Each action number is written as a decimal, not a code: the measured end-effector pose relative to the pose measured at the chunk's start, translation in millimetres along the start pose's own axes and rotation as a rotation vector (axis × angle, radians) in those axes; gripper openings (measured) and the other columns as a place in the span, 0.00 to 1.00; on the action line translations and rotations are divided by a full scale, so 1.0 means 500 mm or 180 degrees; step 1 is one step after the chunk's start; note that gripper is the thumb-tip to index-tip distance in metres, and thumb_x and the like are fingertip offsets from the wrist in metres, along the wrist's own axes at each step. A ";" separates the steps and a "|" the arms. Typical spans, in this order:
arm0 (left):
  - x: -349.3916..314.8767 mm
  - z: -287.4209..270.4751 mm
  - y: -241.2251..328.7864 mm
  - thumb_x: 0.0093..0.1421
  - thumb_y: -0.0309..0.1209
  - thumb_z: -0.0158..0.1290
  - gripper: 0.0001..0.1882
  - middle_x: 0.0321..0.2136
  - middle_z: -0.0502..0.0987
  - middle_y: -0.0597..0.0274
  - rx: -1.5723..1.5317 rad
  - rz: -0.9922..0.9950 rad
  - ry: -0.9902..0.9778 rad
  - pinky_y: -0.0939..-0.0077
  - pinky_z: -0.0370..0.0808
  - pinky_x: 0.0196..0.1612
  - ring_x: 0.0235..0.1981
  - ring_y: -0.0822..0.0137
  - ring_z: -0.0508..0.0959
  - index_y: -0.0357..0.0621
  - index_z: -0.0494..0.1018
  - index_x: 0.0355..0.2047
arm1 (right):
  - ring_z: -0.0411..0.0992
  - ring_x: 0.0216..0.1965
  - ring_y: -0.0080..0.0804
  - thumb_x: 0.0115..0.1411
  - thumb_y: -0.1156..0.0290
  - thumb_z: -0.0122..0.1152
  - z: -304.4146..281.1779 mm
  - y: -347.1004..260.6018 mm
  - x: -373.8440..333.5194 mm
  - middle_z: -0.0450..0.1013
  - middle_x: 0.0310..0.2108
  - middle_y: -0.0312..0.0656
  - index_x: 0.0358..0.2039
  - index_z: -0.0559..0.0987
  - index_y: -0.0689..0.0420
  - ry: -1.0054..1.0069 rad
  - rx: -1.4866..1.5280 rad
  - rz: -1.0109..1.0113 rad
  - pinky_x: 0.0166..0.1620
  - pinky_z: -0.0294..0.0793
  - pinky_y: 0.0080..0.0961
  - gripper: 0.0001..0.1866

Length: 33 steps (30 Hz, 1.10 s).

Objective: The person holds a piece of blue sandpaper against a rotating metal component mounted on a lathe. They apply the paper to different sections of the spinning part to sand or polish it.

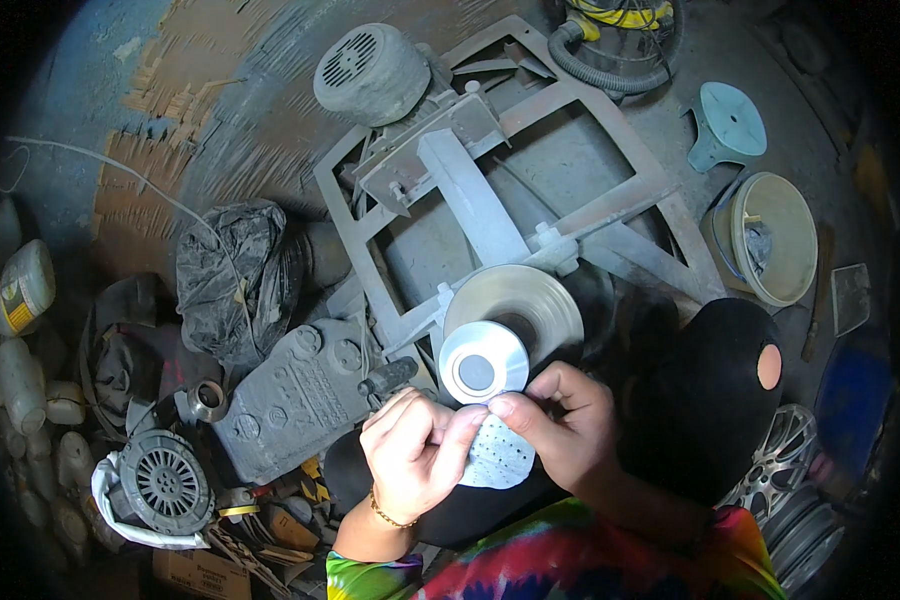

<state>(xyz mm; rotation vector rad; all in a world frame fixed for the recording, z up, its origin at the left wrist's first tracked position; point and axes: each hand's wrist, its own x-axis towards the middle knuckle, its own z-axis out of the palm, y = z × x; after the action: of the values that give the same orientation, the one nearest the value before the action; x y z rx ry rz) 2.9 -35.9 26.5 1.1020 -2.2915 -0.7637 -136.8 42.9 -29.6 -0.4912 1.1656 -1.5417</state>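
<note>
At the lower centre of the frame, just above your shirt [570, 555], is the pale pad [500, 460], dotted with holes. Your left hand [410, 448] and right hand [578, 425] meet at its upper edge, fingers pinched on it, thumbs nearly touching. Expect it to feel light and bendy, perhaps weaker along the holes (whether its face is gritty, you cannot tell from here). Opposite points on the rim should give you the best hold, with the middle left free. Just beyond, near the centre, the silver disc [483, 362] looks stiff and possibly slippery. Behind it, the wheel [515, 288] looks heavier, close to the metal stand [470, 195].
</note>
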 end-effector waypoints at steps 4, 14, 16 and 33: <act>-0.001 -0.001 -0.004 0.50 0.23 0.68 0.18 0.13 0.66 0.64 -0.0039 -0.0012 0.0027 0.75 0.63 0.19 0.13 0.66 0.66 0.41 0.67 0.16 | 0.65 0.24 0.10 0.59 0.73 0.69 0.004 -0.007 0.002 0.71 0.19 0.31 0.23 0.74 0.60 -0.0020 -0.0059 -0.0055 0.26 0.64 0.16 0.13; 0.001 0.000 -0.001 0.49 0.23 0.69 0.18 0.13 0.65 0.64 0.0014 0.0009 -0.0017 0.74 0.62 0.19 0.13 0.66 0.65 0.41 0.67 0.16 | 0.64 0.24 0.10 0.60 0.73 0.69 0.001 -0.004 0.000 0.71 0.18 0.30 0.23 0.73 0.59 0.0033 -0.0046 0.0037 0.25 0.63 0.17 0.13; 0.001 0.001 -0.002 0.49 0.23 0.69 0.18 0.12 0.65 0.64 0.0002 0.0069 -0.0012 0.74 0.61 0.19 0.13 0.67 0.65 0.42 0.67 0.16 | 0.64 0.23 0.10 0.60 0.72 0.69 0.001 -0.005 -0.001 0.70 0.18 0.30 0.23 0.73 0.59 0.0038 -0.0034 0.0065 0.25 0.63 0.17 0.13; 0.002 0.008 0.005 0.49 0.23 0.69 0.17 0.12 0.64 0.66 0.0045 0.0091 -0.0077 0.74 0.61 0.18 0.12 0.68 0.65 0.43 0.68 0.17 | 0.64 0.24 0.10 0.61 0.71 0.68 -0.010 -0.008 -0.002 0.71 0.19 0.30 0.24 0.75 0.59 0.0029 0.0001 0.0135 0.27 0.64 0.16 0.12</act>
<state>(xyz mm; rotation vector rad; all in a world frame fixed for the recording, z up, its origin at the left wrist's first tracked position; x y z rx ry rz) -1.6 -34.5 25.3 1.0697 -2.3312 -0.7547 -142.2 45.7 -28.2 -0.4571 1.1758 -1.5091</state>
